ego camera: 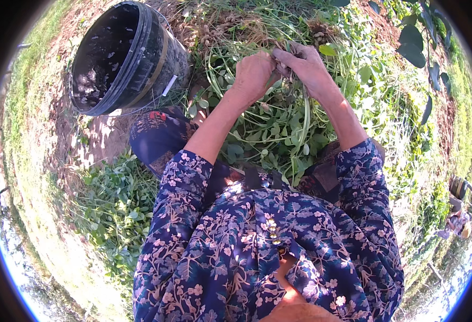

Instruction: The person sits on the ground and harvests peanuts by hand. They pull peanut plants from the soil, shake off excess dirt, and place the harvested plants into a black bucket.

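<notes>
My left hand [255, 75] and my right hand [306, 66] meet in front of me over a heap of green foliage. Between them is the root end of a peanut plant [306, 116], whose stems and leaves hang down towards my lap. The right hand grips it where stems and roots join, thumb on top. Curled fingers of the left hand close on the same root end; its fingertips are partly hidden. Clusters of peanut pods [211, 35] lie among roots just beyond my hands, with another pod cluster [320, 34] to the right.
A dark plastic bucket [167, 52] with a wire handle leans towards the left, its mouth facing left. Pulled plants [119, 201] lie on the soil beside my left knee. Leafy branches [413, 44] hang at the upper right. A dark container [458, 187] stands far right.
</notes>
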A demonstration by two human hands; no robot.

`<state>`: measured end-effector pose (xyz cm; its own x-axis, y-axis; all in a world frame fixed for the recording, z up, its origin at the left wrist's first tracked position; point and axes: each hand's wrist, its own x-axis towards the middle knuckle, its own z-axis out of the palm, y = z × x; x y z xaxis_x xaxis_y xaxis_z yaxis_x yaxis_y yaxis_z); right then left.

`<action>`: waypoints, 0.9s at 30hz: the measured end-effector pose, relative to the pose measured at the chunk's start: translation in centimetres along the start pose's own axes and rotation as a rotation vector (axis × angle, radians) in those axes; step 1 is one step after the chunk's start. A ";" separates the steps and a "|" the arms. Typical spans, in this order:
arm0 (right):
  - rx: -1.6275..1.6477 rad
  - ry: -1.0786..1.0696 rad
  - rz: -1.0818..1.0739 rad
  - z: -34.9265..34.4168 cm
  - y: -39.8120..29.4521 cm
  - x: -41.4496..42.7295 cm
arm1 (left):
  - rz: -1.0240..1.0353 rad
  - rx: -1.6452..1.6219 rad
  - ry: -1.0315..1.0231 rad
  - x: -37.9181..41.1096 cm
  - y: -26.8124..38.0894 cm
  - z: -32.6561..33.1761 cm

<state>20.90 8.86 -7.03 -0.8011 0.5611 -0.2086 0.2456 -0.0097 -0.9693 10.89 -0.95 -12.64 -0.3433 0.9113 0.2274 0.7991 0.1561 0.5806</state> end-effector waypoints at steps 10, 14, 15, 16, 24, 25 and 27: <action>0.015 0.066 0.060 0.4 -0.5 -1.0 | 0.059 -0.048 0.047 -1.8 -0.4 0.2; -0.036 0.058 0.015 0.6 -0.9 -0.9 | 0.055 0.084 -0.002 -0.4 -0.8 -1.2; -0.018 0.071 -0.004 0.9 -1.2 -0.7 | 0.077 0.155 -0.003 0.2 -0.9 -1.8; 0.008 0.081 -0.036 1.2 -1.9 -0.5 | 0.101 0.241 0.001 1.0 -1.1 -2.9; 0.199 0.143 -0.238 2.7 -4.0 2.0 | 0.235 0.404 0.145 4.7 -1.4 -8.2; 0.192 0.168 -0.222 2.7 -4.4 1.9 | 0.221 0.449 0.097 5.2 -1.4 -8.3; 0.214 0.201 -0.176 2.6 -4.8 0.9 | -0.048 0.597 0.042 7.1 -3.7 -10.5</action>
<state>17.56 7.25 -2.90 -0.6921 0.7213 -0.0269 -0.0238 -0.0601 -0.9979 0.28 0.91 -4.99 -0.3949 0.8842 0.2496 0.9173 0.3945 0.0538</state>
